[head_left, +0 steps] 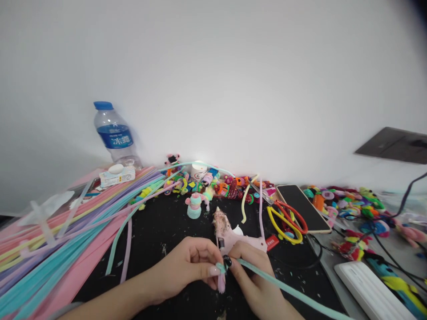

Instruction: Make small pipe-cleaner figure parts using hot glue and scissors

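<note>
My left hand (pixel 188 269) is closed in a pinch on a small lilac fuzzy piece (pixel 221 284) made of pipe cleaner, in the lower middle of the head view. A long mint pipe cleaner (pixel 293 291) curls at the lilac piece's upper end and trails off to the lower right. My right hand (pixel 255 275) pinches that mint strand close to the curl, its fingertips almost touching the left ones. A pink glue gun (pixel 233 238) with a crusted nozzle lies just beyond my hands. Behind it, a small mint and pink pipe-cleaner figure (pixel 194 207) stands on the black mat (pixel 156 233).
Bundled pastel pipe cleaners (pixel 90 249) spread across the left side. Near the wall are a water bottle (pixel 115 135) and several colourful figures (pixel 227 189). Scissors with red and yellow handles (pixel 288 222), a phone (pixel 303 209), a white power bank (pixel 368 289) and black cables lie on the right.
</note>
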Demonstrator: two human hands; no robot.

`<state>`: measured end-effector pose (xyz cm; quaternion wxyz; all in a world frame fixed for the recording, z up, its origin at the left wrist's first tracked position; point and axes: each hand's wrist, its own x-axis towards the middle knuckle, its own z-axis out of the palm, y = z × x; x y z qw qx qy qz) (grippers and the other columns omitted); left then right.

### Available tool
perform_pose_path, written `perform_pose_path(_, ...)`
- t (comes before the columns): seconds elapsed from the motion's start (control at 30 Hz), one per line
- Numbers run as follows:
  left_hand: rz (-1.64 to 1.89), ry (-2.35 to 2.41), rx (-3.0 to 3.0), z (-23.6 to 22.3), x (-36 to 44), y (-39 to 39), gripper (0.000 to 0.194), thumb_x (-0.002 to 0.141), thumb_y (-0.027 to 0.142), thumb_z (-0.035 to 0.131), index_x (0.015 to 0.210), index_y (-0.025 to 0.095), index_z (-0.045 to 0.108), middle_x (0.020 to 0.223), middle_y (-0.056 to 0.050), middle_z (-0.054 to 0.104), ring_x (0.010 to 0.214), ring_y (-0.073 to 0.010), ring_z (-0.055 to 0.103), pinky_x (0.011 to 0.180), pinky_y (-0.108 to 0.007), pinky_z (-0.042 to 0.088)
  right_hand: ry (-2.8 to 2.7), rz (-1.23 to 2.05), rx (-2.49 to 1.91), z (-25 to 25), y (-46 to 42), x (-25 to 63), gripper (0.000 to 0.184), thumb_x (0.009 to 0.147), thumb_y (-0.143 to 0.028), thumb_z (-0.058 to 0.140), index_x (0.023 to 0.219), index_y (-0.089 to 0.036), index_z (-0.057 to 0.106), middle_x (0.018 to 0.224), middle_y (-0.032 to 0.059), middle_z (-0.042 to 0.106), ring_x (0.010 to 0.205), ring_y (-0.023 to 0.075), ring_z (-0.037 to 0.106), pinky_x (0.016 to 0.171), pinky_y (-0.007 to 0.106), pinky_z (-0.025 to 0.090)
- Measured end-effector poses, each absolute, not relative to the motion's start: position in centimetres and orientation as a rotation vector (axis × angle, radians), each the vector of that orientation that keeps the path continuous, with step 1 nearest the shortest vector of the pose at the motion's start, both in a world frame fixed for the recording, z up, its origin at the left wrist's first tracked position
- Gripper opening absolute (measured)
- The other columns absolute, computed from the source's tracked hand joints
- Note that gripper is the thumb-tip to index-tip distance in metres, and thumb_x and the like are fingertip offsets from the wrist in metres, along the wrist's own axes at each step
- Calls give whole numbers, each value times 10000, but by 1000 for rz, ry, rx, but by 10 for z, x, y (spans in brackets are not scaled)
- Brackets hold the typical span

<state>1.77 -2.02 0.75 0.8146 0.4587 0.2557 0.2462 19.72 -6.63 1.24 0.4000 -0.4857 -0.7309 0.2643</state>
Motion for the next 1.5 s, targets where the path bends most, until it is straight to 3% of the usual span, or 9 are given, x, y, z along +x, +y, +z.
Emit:
perform_pose_path(0.23, 605, 634, 996, 3, 21, -17, 250, 764, 271, 652, 958, 123, 602, 740, -31, 668, 655, -136, 646, 631, -245, 499, -1808, 459, -1308, 12, -66, 196, 207, 859, -154, 471, 668, -170, 550, 605, 7, 550, 534, 118, 505, 523, 216, 380)
perform_pose_path(0.43, 585, 651, 977, -1, 24, -20, 208, 778, 315, 628, 812, 122, 560, 618, -4, 624, 481, -100, 584, 477, -203, 468, -1912, 347, -1164, 10, -66, 194, 175, 824, -74, 478, 702, -176, 552, 596, -2, 538, 519, 109, 501, 508, 199, 381)
perform_pose_path(0.83, 596, 492, 668, 1, 22, -24, 179, 765, 270, 672, 766, 140, 550, 555, 30, 567, 433, -39, 480, 459, -146, 429, -1909, 684, -1114, 16, -69, 189, 213, 868, -141, 421, 719, -163, 572, 663, 29, 582, 618, 133, 546, 599, 226, 416)
perform_pose_path(1.03, 696, 701, 988, 1, 22, -18, 193, 800, 309, 605, 906, 149, 580, 679, -1, 623, 479, -88, 575, 474, -193, 464, -1840, 483, -1247, 14, -66, 192, 212, 858, -138, 435, 674, -170, 536, 602, 12, 544, 538, 120, 506, 526, 214, 389)
perform_pose_path(1.23, 746, 910, 1459, 2, 20, -20, 188, 742, 169, 636, 928, 155, 658, 737, -14, 657, 659, -146, 620, 619, -229, 492, -1987, 275, -1241, 8, -67, 194, 168, 816, -75, 469, 707, -162, 563, 600, 11, 519, 535, 116, 500, 519, 209, 383)
perform_pose_path(1.33, 733, 895, 1479, 1, 20, -22, 175, 787, 143, 559, 909, 159, 684, 751, -23, 677, 683, -155, 629, 664, -248, 501, -2038, 246, -1196, 7, -67, 191, 173, 818, -63, 454, 744, -152, 583, 607, 19, 517, 537, 118, 494, 516, 213, 380)
perform_pose_path(1.5, 698, 822, 1303, 1, 22, -22, 158, 782, 155, 575, 899, 133, 679, 704, -24, 678, 661, -150, 624, 645, -245, 495, -2015, 331, -1140, 11, -65, 189, 197, 828, -51, 416, 764, -153, 571, 630, 26, 537, 553, 119, 512, 519, 204, 395)
